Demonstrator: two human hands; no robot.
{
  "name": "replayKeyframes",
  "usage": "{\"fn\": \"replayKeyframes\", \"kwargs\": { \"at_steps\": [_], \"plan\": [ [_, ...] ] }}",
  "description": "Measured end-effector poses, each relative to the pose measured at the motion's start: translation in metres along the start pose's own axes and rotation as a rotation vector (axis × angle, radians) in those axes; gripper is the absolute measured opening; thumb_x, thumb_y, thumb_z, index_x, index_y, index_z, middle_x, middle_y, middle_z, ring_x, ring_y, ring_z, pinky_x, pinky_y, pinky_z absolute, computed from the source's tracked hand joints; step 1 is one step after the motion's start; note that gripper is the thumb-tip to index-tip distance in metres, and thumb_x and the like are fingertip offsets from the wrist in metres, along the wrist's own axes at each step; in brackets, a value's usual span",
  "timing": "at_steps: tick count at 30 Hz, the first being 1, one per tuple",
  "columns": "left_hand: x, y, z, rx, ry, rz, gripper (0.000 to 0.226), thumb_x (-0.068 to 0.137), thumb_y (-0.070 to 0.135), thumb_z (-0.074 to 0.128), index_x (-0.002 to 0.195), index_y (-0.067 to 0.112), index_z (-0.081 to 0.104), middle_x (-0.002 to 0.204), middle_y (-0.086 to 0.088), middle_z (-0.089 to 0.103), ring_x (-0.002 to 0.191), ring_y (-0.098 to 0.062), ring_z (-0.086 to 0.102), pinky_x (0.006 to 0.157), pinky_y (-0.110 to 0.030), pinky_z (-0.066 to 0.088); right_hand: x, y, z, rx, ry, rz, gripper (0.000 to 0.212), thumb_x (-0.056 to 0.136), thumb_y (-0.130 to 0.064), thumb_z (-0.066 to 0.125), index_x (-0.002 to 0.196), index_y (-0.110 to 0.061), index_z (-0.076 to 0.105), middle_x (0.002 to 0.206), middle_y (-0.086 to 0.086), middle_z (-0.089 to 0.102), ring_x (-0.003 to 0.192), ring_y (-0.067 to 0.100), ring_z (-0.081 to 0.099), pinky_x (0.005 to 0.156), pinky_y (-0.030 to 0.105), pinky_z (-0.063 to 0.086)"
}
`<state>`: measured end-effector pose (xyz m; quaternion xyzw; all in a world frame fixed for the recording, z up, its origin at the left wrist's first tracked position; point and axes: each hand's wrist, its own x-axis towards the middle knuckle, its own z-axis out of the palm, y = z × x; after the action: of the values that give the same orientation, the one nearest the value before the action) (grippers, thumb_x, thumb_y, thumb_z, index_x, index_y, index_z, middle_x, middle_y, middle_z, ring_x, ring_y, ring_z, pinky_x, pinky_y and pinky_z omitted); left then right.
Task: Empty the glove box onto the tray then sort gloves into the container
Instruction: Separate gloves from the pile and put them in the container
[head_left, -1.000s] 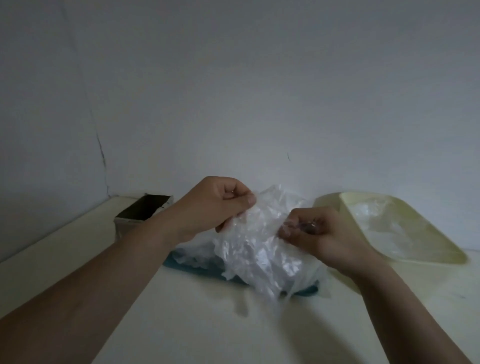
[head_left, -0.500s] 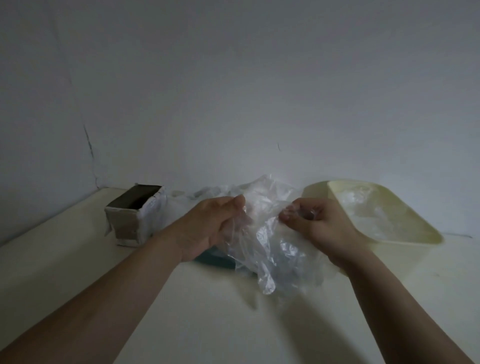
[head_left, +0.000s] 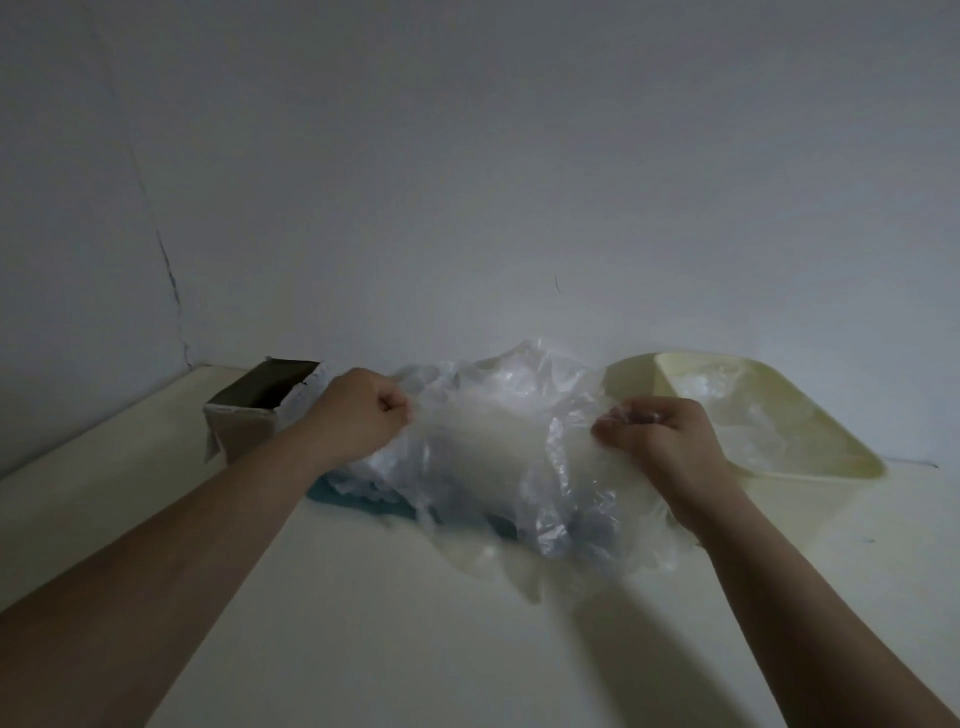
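Since half a second ago the two hands have drawn apart, and the clear plastic glove (head_left: 493, 441) that was bunched between them is now pulled out wide. Its long axis runs left to right, from the left hand (head_left: 363, 410) to the right hand (head_left: 660, 436), and its loose lower edge hangs down toward the table (head_left: 415, 639). The film is too crumpled and blurred to tell which end is the cuff and which way its finger end points. Each hand has its fingers (head_left: 395, 415) curled tight and clamped on an edge of the film, and both are held up above the table. Under and behind the stretched sheet lies the pile of gloves (head_left: 379, 462) on the teal tray (head_left: 332, 493), of which only the near left edge shows. Left of the tray, just beside the left wrist, stands the glove box (head_left: 254, 415) with its open top dark. To the right, behind the right hand, is the cream container (head_left: 810, 447), tilted, with some clear film already inside. A grey wall (head_left: 467, 182) rises behind everything.
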<state>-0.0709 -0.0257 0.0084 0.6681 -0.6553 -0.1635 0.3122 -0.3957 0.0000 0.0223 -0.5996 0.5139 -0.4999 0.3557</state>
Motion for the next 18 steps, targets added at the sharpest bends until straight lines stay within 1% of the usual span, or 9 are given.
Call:
{"fn": "replayKeyframes", "kwargs": {
  "at_steps": [2,3,5,7,8,11,14,17,18],
  "plan": [
    [0.001,-0.005,-0.006,0.288,0.048,-0.018,0.019,0.097,0.028,0.063,0.107,0.015,0.073,0.111,-0.006,0.073,0.1,-0.03,0.068,0.082,-0.035,0.053,0.0,-0.003,0.002,0.047,-0.025,-0.014,0.023,0.083,-0.005,0.078,0.062,-0.013,0.074,0.051,-0.007,0.058,0.048,0.009,0.053,0.058,0.025,0.041],
    [0.0,-0.002,-0.007,0.34,0.067,-0.014,0.031,0.098,0.031,0.062,0.126,0.018,0.067,0.13,-0.004,0.065,0.117,-0.029,0.062,0.096,-0.038,0.051,0.001,-0.005,0.003,0.091,-0.019,-0.019,0.021,0.083,-0.002,0.077,0.064,-0.011,0.075,0.05,-0.006,0.058,0.045,0.006,0.052,0.053,0.021,0.04],
    [-0.005,0.013,-0.006,0.249,0.193,0.088,0.046,0.099,0.033,0.063,0.143,0.019,0.056,0.147,-0.001,0.052,0.132,-0.026,0.051,0.11,-0.04,0.043,0.002,-0.009,0.004,0.211,0.022,-0.012,0.008,0.081,0.003,0.076,0.075,-0.002,0.078,0.054,-0.001,0.062,0.045,0.005,0.054,0.047,0.018,0.041],
    [-0.012,0.034,0.002,0.036,0.29,0.193,0.042,0.096,0.041,0.069,0.133,0.021,0.063,0.135,0.005,0.06,0.122,-0.016,0.058,0.105,-0.034,0.047,0.003,-0.012,0.004,0.324,0.058,-0.008,0.005,0.079,0.005,0.074,0.08,0.002,0.078,0.066,0.006,0.069,0.056,0.012,0.062,0.055,0.021,0.044],
    [-0.014,0.042,0.008,-0.11,0.248,0.175,0.043,0.092,0.047,0.074,0.127,0.023,0.066,0.125,0.009,0.065,0.113,-0.01,0.063,0.1,-0.031,0.051,0.004,-0.013,0.004,0.374,0.063,-0.004,0.007,0.079,0.006,0.073,0.079,0.001,0.079,0.071,0.009,0.07,0.063,0.016,0.064,0.06,0.024,0.045],
    [-0.022,0.068,0.025,-0.601,-0.18,-0.07,0.067,0.068,0.074,0.082,0.112,0.024,0.072,0.108,0.006,0.074,0.095,-0.008,0.072,0.088,-0.029,0.059,0.005,-0.018,0.005,0.507,0.03,0.034,0.007,0.08,0.006,0.07,0.078,0.003,0.076,0.078,0.015,0.068,0.073,0.025,0.065,0.077,0.035,0.048],
    [-0.027,0.08,0.043,-0.994,-0.501,-0.172,0.036,0.083,0.048,0.081,0.088,0.015,0.068,0.08,0.003,0.071,0.068,-0.009,0.068,0.067,-0.024,0.057,0.005,-0.024,0.002,0.521,-0.083,0.059,0.004,0.076,-0.005,0.072,0.077,-0.003,0.075,0.077,0.011,0.067,0.079,0.029,0.062,0.083,0.044,0.043],
    [-0.024,0.087,0.058,-1.216,-0.578,-0.187,0.037,0.083,0.027,0.086,0.112,0.006,0.073,0.105,-0.009,0.07,0.096,-0.025,0.069,0.094,-0.04,0.059,0.008,-0.026,-0.013,0.338,-0.064,0.025,0.01,0.081,-0.009,0.074,0.072,-0.01,0.078,0.073,0.007,0.069,0.075,0.028,0.057,0.074,0.04,0.04],
    [-0.022,0.09,0.059,-1.265,-0.539,-0.173,0.029,0.084,0.019,0.083,0.109,0.007,0.076,0.101,-0.01,0.068,0.091,-0.024,0.069,0.088,-0.039,0.061,0.01,-0.029,-0.019,0.275,-0.059,0.008,0.011,0.084,-0.01,0.074,0.074,-0.01,0.079,0.073,0.008,0.07,0.073,0.027,0.055,0.07,0.038,0.039]
  ]
}}
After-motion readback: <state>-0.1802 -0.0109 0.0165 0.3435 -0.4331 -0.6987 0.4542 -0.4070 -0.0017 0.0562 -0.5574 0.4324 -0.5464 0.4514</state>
